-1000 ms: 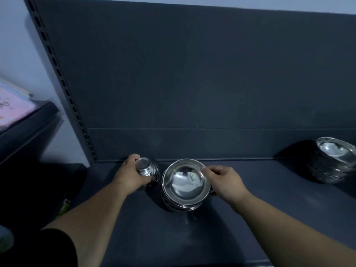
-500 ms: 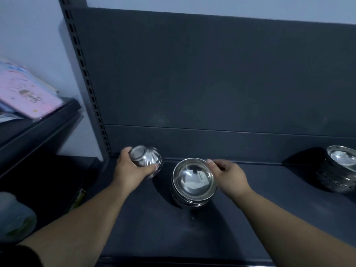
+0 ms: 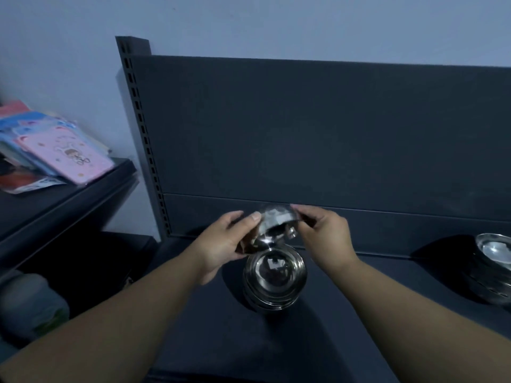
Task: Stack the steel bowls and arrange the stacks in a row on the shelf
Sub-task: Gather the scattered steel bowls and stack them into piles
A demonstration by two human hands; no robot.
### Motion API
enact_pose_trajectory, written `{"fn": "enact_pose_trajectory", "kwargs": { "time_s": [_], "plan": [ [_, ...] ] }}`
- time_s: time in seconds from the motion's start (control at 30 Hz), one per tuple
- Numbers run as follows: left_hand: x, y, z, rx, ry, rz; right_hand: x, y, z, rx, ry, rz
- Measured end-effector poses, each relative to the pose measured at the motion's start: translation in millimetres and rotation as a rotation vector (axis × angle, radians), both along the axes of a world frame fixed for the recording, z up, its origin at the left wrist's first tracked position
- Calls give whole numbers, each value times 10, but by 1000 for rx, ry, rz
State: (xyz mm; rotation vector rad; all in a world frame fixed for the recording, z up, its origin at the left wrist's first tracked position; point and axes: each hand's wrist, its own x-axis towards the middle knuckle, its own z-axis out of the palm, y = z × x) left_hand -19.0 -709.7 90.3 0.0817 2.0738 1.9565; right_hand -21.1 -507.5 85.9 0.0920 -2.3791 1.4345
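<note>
A small steel bowl (image 3: 272,226) hangs tilted in the air just above a stack of steel bowls (image 3: 275,283) that stands on the dark shelf (image 3: 359,327). My left hand (image 3: 226,244) grips the small bowl from the left and underneath. My right hand (image 3: 323,233) pinches its rim from the right. A second stack of steel bowls (image 3: 492,266) sits at the shelf's far right, partly cut off by the frame edge.
The dark back panel (image 3: 318,128) rises close behind the bowls, with a slotted upright (image 3: 141,128) at its left end. A lower side shelf (image 3: 63,194) on the left carries pink and blue packets (image 3: 63,153). A blurred pale object (image 3: 30,308) lies at bottom left.
My left hand lifted the small bowl off the shelf and carried it right, above the middle stack. My right hand left the stack's rim and took hold of the small bowl.
</note>
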Motion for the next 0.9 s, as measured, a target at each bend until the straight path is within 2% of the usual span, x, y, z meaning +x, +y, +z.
{"fn": "enact_pose_trajectory", "kwargs": {
  "time_s": [0.07, 0.17, 0.3, 0.4, 0.47, 0.63, 0.9],
  "plan": [
    [53, 10, -71, -33, 74, 18, -19, 64, -1, 110, -47, -35],
    [98, 53, -258, -238, 219, 91, -28, 132, -88, 234, -208, -77],
    [80, 89, -487, -603, 304, 132, 39, 152, -235, 132, -428, -73],
    [63, 120, -621, -718, 294, 100, 64, 175, -327, 134, -496, -97],
    [78, 129, -673, -703, 255, 95, 79, 190, -392, 134, -485, -122],
    [130, 104, -769, -492, 132, 111, 156, 184, -511, 39, -466, -133],
    [183, 56, -796, -346, 82, 106, 212, 177, -640, -71, -496, -145]
  ]
}}
